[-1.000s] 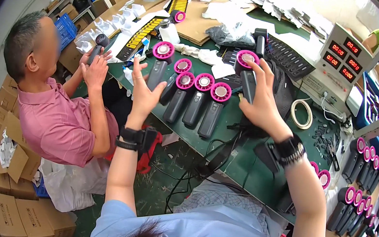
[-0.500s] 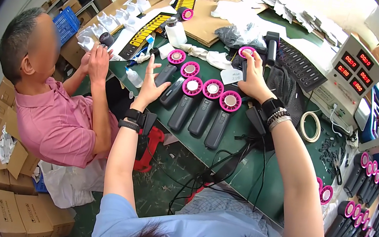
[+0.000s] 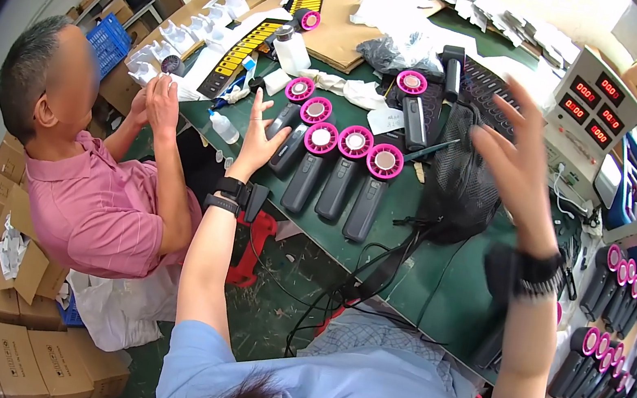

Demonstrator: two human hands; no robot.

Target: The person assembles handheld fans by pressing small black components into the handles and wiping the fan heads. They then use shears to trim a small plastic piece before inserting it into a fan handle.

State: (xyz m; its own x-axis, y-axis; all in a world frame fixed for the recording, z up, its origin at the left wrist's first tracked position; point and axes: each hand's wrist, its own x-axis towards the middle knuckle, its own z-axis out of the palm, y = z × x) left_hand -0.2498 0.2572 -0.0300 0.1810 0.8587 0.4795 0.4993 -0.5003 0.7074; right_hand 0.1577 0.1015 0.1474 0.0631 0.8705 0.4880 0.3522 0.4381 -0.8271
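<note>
Several dark grey handheld fans with pink round heads lie side by side on the green table; one is the nearest fan. My left hand is open at the left end of this row, fingers spread and thumb beside a grey fan handle; whether it touches is unclear. To the right, my right hand hangs raised and empty, fingers apart and a little blurred, over a black mesh bag. A single fan lies farther back, apart from the row, next to a white paper tag.
A co-worker in a pink shirt sits at the left, both hands together. A power supply with red displays stands back right. More fans line the right side. White bottles, including one bottle, and cables are around.
My right hand has let go of the separate fan at the back and moved right, over the mesh bag. My left hand has stayed nearly in place.
</note>
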